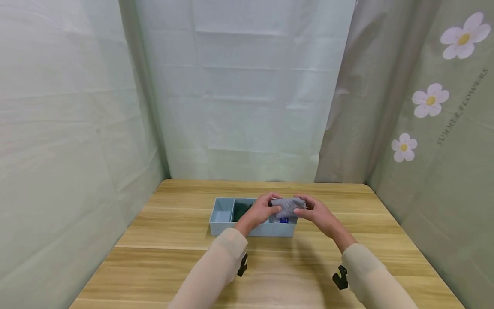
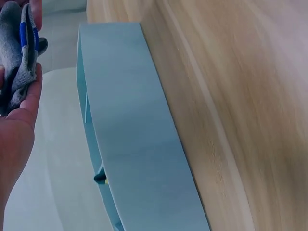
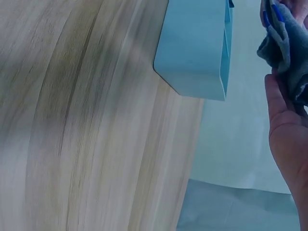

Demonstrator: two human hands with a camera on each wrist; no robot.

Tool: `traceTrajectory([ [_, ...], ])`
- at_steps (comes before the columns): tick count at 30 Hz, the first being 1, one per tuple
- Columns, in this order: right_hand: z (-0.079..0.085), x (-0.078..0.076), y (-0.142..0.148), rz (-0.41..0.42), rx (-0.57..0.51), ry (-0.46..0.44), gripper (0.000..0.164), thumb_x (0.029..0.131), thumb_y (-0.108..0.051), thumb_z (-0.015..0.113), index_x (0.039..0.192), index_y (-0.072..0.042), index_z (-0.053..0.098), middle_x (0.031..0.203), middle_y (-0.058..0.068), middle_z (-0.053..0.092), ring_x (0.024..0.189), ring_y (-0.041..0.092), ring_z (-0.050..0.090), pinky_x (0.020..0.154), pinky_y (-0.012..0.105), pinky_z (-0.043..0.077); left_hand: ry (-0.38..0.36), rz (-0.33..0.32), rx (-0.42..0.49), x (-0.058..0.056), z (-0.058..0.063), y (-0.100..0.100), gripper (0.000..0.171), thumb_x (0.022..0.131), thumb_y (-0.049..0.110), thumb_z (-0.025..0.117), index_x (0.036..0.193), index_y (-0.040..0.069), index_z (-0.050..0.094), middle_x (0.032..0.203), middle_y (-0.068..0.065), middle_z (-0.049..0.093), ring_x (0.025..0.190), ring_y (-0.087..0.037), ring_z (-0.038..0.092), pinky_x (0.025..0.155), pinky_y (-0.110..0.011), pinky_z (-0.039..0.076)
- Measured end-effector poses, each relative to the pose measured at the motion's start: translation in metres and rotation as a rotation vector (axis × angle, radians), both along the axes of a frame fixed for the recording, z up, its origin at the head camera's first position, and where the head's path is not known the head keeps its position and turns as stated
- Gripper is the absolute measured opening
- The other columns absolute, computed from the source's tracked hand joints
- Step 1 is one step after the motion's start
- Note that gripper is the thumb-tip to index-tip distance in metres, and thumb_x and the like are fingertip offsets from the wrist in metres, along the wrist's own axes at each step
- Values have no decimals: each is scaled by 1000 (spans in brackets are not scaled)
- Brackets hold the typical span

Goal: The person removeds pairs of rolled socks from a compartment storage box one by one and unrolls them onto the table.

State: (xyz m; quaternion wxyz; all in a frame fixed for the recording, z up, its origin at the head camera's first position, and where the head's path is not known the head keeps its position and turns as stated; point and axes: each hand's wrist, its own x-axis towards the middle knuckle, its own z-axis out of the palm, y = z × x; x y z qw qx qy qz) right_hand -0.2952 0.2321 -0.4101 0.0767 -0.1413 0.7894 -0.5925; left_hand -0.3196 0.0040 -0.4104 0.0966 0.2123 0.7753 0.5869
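Observation:
Between both hands is a folded grey sock (image 1: 287,208) with blue marks on it, raised over the right end of a light blue divided box (image 1: 270,231). My left hand (image 1: 262,210) pinches the sock's left side, thumb in front and fingers behind. On the other side, my right hand (image 1: 318,214) grips it the same way. The wrist views show the grey knit sock (image 2: 17,57) above the box's rim. A dark green cloth-like item (image 1: 241,210) lies in a middle compartment, while the leftmost compartment shows its bare floor. The right compartments are hidden behind the hands and sock.
The box stands on a wood-grain table (image 1: 173,240), toward its far side. Pale curtains (image 1: 247,107) close in the back and both sides, with printed flowers on the right one. A black strap piece (image 1: 341,278) shows at the right wrist.

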Motion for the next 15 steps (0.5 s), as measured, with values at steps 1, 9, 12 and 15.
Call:
traceTrajectory([
  [1, 0, 1, 2, 7, -6, -1, 62, 95, -27, 69, 148, -8, 43, 135, 18, 53, 117, 26, 56, 101, 45, 46, -3, -1, 9, 1, -1, 2, 25, 100, 7, 58, 124, 7, 59, 105, -8, 63, 86, -18, 58, 82, -43, 51],
  [9, -1, 7, 21, -39, -62, -27, 59, 99, -23, 63, 146, 5, 40, 129, 19, 52, 105, 18, 58, 92, 31, 52, -53, 2, 10, 9, -1, 18, 32, 100, 21, 62, 129, 9, 60, 102, -8, 65, 86, -18, 65, 79, -41, 56],
  [12, -2, 9, 27, -51, -91, -43, 57, 99, -21, 63, 144, 6, 41, 127, 17, 52, 105, 16, 59, 91, 30, 53, -58, -16, -4, 11, -2, 21, 38, 100, 22, 62, 134, 8, 58, 112, -10, 65, 93, -21, 66, 85, -45, 56],
  [15, -2, 11, 32, -53, -109, -61, 55, 99, -19, 62, 143, 7, 40, 125, 16, 51, 104, 18, 58, 90, 30, 53, -61, -40, -26, 13, -3, 24, 41, 101, 23, 61, 139, 9, 55, 123, -11, 62, 99, -21, 66, 89, -45, 54],
])
